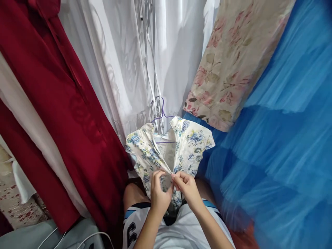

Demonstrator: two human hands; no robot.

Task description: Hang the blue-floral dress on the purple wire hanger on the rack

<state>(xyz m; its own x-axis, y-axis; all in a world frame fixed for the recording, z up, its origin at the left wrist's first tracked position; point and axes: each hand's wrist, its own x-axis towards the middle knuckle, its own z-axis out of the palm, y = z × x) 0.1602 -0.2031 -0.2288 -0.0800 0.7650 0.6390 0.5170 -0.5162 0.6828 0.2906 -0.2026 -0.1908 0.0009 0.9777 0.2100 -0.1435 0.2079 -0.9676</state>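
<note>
A small white garment with a blue floral print (pixel 186 141) hangs on a purple hanger (pixel 163 112) hooked on a metal rack in front of me. My left hand (pixel 158 193) pinches the left edge of the garment's front opening. My right hand (pixel 187 186) pinches the right edge, and the fingertips of both hands meet at the middle of the opening. Below the hands the lower part of the garment drapes over my lap.
A dark red cloth (pixel 59 103) hangs at the left, white sheer curtains (pixel 124 62) behind. A pink floral fabric (pixel 233 62) and a blue tulle skirt (pixel 285 138) hang at the right. White cables (pixel 77 237) lie at the lower left.
</note>
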